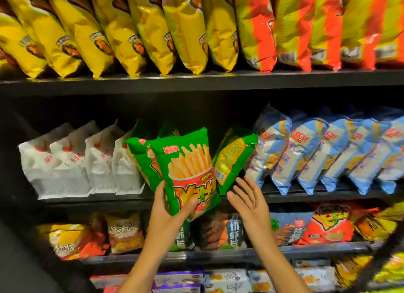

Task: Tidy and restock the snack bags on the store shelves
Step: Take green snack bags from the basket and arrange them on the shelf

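A person's two bare arms reach up toward black store shelves packed with snack bags. The left hand (pixel 169 207) grips the bottom of a green bag of fries (pixel 188 172), thumb across the front lower corner and fingers behind its left edge. The bag stands upright, its base hanging out past the front lip of the middle shelf (pixel 306 198). The right hand (pixel 249 202) is spread wide with straight fingers, palm facing left, just beside the bag's right edge and holding nothing.

Behind the held bag stands another green bag (pixel 140 159) to its left, and a third green bag (pixel 235 159), turned back-out, leans to its right. A dark gap opens between the held bag and that leaning one. White bags (pixel 72 161) fill the shelf's left side; tilted blue bags (pixel 317 155) fill the right, the nearest touching the leaning green bag.

The top shelf (pixel 196 82) carries slanted yellow bags (pixel 122 30), then orange-and-yellow bags (pixel 306 26). Dark open space lies beneath it, above the middle row. Mixed bags (pixel 325 227) crowd the lower shelf below the hands.
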The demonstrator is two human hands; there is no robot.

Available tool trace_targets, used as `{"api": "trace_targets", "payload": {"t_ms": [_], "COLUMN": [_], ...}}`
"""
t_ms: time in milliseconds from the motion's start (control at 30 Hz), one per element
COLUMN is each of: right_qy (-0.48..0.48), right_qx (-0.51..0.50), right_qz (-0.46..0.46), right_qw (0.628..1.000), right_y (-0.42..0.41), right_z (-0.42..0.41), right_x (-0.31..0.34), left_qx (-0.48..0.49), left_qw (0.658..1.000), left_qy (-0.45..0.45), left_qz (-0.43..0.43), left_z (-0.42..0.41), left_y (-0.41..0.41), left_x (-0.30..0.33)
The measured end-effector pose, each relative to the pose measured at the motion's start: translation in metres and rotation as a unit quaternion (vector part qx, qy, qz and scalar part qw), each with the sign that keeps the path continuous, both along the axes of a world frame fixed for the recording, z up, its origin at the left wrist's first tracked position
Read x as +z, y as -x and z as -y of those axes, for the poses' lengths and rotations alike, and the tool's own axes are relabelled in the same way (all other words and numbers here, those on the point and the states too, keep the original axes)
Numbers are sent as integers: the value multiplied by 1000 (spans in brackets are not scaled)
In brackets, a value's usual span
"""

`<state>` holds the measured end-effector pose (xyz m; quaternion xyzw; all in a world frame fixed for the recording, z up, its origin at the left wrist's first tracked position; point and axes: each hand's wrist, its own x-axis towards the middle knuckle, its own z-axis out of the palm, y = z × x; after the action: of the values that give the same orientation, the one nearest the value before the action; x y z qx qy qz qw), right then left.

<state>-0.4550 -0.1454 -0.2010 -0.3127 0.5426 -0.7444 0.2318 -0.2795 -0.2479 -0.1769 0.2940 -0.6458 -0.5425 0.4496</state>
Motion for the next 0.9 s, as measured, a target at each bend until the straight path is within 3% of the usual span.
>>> {"api": "trace_targets", "payload": {"t_ms": [133, 300, 467, 667, 900], "right_qy": [-36, -87, -125, -96, -83], "right_qx": [-53, -106, -199, -277, -288], "right_qz": [-9, -19, -69, -84, -84], "right_qw": [998, 990, 970, 952, 950], "right_y": [36, 41, 27, 23, 27], "right_z": [33, 71, 88, 98, 97], "right_x": [-2, -15, -22, -22, -28], "left_qx": [93, 147, 122, 105, 17], "left_qw": [991, 982, 985, 981, 946], "left_qy": [98, 121, 124, 165, 312], "left_qz": [22, 12, -9, -3, 84], "left_z": [16, 28, 45, 61, 78], "left_y": [48, 95, 121, 133, 138], "left_x": [-1, -2, -18, -24, -43]}}
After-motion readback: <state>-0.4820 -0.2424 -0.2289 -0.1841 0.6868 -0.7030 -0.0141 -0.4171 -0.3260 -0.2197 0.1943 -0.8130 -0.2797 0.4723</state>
